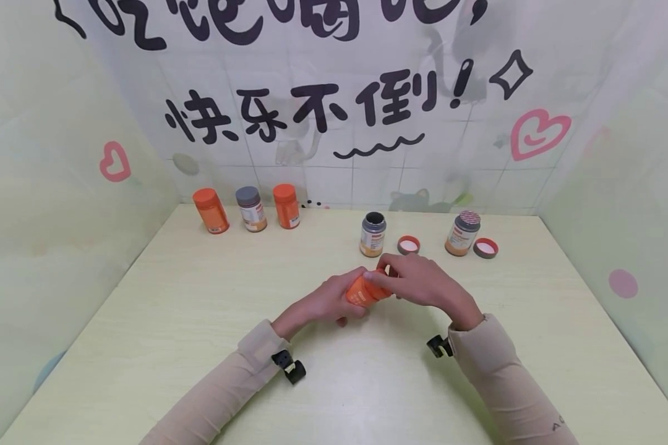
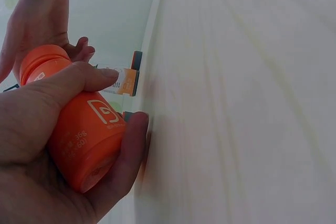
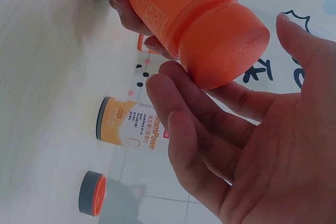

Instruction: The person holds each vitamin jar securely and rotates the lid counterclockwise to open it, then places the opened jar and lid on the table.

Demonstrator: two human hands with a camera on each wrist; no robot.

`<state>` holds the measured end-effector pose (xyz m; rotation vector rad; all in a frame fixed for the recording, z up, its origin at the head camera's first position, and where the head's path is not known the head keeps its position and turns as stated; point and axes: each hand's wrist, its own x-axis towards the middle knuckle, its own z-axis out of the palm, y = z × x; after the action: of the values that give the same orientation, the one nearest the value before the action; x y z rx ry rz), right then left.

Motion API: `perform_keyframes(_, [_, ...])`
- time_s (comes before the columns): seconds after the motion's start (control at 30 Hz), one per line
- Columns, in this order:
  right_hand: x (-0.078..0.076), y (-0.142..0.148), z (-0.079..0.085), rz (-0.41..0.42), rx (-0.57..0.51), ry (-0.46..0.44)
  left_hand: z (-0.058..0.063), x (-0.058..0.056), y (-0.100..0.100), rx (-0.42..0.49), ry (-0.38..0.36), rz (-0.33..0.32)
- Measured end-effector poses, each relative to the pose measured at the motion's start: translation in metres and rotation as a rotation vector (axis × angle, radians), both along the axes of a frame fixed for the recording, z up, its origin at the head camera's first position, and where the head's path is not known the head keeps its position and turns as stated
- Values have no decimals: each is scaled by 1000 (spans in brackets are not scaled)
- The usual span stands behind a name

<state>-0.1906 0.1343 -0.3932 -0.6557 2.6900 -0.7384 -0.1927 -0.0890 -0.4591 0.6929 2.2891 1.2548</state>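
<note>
Orange bottle [image 1: 362,290]: mid-surface [image 1: 200,321], tilted, gripped round its body by left hand [image 1: 325,303]. Right hand [image 1: 417,281]: fingers loosely cupped at the cap. Open bottle [image 1: 373,233] and lid [image 1: 408,245] just behind; front edge bare.

Head view: high, looking forward and down over table [image 1: 200,321], orange bottle [image 1: 362,290] mid-frame, back wall beyond. Left wrist view: very close beside orange bottle [image 2: 84,129], facing along tabletop. Right wrist view: very close under bottle cap, facing wall. All three share orange bottle [image 3: 189,19].
</note>
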Motion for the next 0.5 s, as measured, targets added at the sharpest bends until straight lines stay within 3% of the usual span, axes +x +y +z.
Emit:
perform_keyframes(0.23, [1, -1, 4, 37, 18, 47, 0, 0, -1, 11, 5, -3])
perform_keyframes(0.5, [1, 1, 7, 103, -68, 39, 0, 1, -1, 27, -14, 8])
